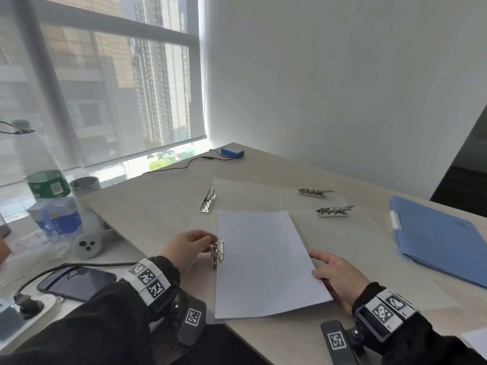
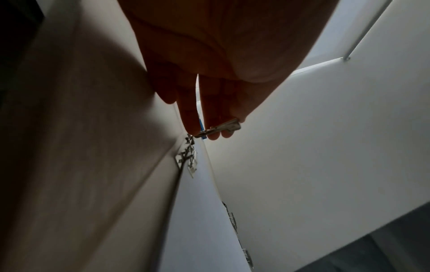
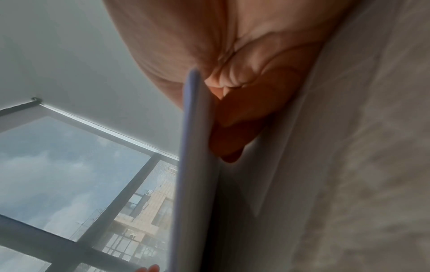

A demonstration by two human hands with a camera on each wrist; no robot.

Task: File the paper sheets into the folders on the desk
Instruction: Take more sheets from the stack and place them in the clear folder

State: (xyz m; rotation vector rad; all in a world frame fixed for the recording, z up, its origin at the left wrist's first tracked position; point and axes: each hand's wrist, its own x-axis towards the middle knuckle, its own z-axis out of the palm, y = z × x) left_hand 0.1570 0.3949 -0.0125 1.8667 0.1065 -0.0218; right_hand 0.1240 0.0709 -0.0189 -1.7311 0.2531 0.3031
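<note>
A stack of white paper sheets (image 1: 263, 262) lies on the nearest translucent folder (image 1: 350, 241), which is spread open on the desk. A metal lever clip (image 1: 218, 255) stands at the stack's left edge. My left hand (image 1: 208, 242) pinches the clip's raised lever (image 2: 221, 128) between the fingertips. My right hand (image 1: 320, 267) grips the stack's right edge, and in the right wrist view its fingers (image 3: 235, 128) curl beneath the paper sheets (image 3: 193, 156). Farther back lie more open translucent folders with their own clips (image 1: 208, 200) (image 1: 315, 192) (image 1: 334, 210).
A shut blue folder (image 1: 442, 246) lies at the right. A small blue box (image 1: 232, 152) with a cable sits at the far corner. Water bottles (image 1: 50, 196), a phone (image 1: 76, 283) and a power strip (image 1: 31, 309) crowd the left. A loose white sheet (image 1: 477, 343) shows at the bottom right.
</note>
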